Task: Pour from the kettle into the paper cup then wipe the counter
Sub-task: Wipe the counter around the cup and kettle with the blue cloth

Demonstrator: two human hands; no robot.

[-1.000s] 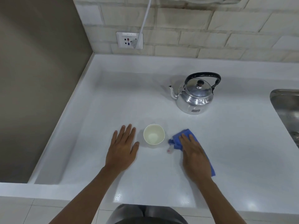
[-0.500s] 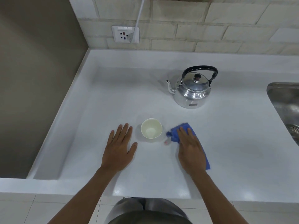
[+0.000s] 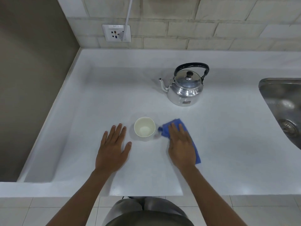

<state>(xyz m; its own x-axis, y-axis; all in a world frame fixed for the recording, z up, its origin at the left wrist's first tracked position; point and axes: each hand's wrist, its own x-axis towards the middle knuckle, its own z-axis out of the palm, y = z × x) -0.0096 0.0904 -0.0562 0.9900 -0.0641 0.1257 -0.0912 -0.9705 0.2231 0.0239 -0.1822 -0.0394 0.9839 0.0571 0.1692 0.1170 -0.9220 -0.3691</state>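
A shiny metal kettle [image 3: 184, 88] with a black handle stands upright at the back of the white counter [image 3: 228, 144], spout to the left. A white paper cup [image 3: 144, 129] stands upright in front of it, a little liquid at its bottom. My left hand [image 3: 112, 149] lies flat on the counter just left of the cup, fingers straight, not touching it. My right hand [image 3: 180, 145] rests flat on a blue cloth [image 3: 194, 146] spread on the counter right of the cup. A small wet patch [image 3: 156, 136] sits between cup and cloth.
A steel sink [image 3: 283, 110] opens at the right edge. A wall socket [image 3: 116, 33] with a white cable plugged in sits on the tiled back wall. A brown wall closes off the left side. The counter's front edge runs just before my body.
Both hands, the cup, the cloth and the kettle hold the same places relative to each other. Only the camera has tilted, shifting the scene slightly in the frame.
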